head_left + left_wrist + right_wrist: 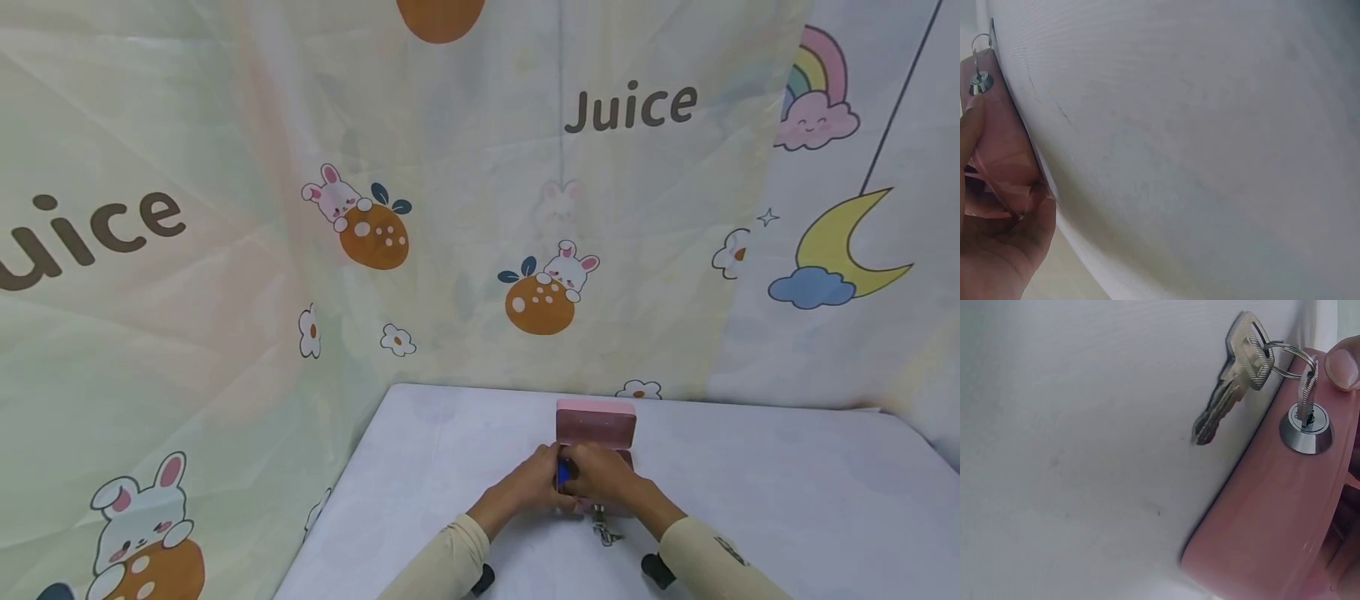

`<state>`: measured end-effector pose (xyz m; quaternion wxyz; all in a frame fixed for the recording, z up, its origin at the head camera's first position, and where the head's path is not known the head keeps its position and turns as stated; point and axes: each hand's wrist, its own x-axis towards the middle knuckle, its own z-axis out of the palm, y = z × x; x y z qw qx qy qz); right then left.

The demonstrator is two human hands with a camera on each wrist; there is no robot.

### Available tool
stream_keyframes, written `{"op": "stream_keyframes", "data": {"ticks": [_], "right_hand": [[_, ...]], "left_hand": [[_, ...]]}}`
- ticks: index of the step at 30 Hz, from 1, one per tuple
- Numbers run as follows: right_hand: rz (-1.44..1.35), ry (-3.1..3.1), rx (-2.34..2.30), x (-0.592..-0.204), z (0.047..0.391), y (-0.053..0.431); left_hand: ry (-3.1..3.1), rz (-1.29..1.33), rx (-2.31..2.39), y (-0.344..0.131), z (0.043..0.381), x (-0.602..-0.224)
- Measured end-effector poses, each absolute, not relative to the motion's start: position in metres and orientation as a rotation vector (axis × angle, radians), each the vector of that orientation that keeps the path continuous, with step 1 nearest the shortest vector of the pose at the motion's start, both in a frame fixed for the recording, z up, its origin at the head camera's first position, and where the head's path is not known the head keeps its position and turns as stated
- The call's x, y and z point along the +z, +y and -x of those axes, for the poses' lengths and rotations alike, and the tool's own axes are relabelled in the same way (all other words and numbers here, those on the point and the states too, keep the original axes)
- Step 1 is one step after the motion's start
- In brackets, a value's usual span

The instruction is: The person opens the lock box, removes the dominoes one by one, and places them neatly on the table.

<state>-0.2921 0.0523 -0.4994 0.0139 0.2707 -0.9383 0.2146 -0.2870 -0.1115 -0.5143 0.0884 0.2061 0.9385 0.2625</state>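
Lid [596,427] up, the box [1254,515] sits on the table [457,433] (key [1306,394] in its lock [1305,444]); left hand [538,478] pinches its edge, right hand [602,473] works over it, finger grip impossible to tell.

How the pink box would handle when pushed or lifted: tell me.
The pink box looks rigid, its smooth walls holding their shape, so it should feel stiff. Sitting flat on the white surface, it would probably slide rather than roll. If lifted, its open lid might swing and the loose key likely dangle.
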Motion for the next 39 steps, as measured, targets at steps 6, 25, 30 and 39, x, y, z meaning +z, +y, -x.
{"op": "stream_keyframes", "data": {"ticks": [6,25,30,39], "right_hand": [[-0.837,-2.929,0.689,-0.498,0.293,0.053],[-0.828,-2.974,0.750,-0.488,0.292,0.063],[-0.844,-2.992,0.801,-0.482,0.289,0.067],[-0.810,-3.033,0.811,-0.472,0.286,0.080]], "left_hand": [[2.791,-0.604,0.792,-0.112,0.286,-0.515],[2.784,-0.613,0.791,-0.112,0.286,-0.513],[2.764,-0.614,0.829,-0.113,0.285,-0.513],[2.772,-0.644,0.829,-0.112,0.285,-0.513]]}}
